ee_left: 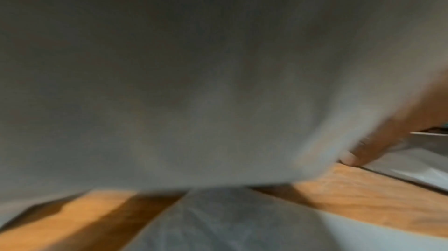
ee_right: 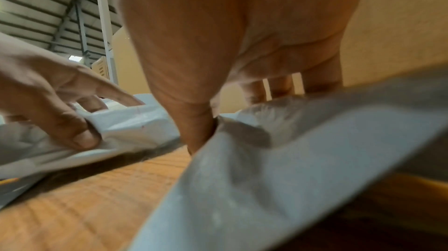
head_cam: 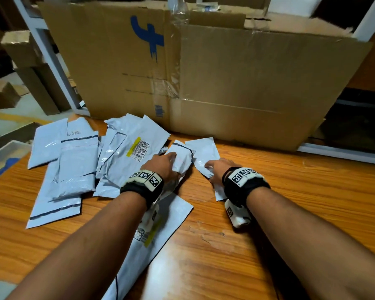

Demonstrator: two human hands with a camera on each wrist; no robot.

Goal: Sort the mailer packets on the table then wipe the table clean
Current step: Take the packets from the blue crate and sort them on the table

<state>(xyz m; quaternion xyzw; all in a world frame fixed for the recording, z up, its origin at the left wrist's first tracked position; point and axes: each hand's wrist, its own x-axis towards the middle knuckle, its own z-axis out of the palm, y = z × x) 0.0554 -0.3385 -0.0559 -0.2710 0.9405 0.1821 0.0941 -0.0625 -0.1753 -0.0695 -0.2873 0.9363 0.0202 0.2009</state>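
Mailer packets point(head_cam: 78, 161) lie heaped on the tabletop point(head_cam: 290, 202); left hand point(head_cam: 162, 165) grips a small packet point(head_cam: 182, 158). Left wrist: blurred grey packet fills view. Right wrist: right hand point(ee_right: 242, 44) pinches another packet point(ee_right: 266, 169)

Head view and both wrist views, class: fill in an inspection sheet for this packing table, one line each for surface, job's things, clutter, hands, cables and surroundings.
Surface: wooden table, scuffed patches near the middle.
Job's things: grey mailer packets overlapping in a loose pile at left; one long packet under the left forearm; no wiping cloth seen.
Clutter: nothing seen.
Hands: left hand grips a small folded packet; right hand pinches a flat packet, thumb under its edge.
Cables: nothing seen.
Surroundings: big flattened cardboard box standing behind the table; white tray at far left; more cartons beyond.
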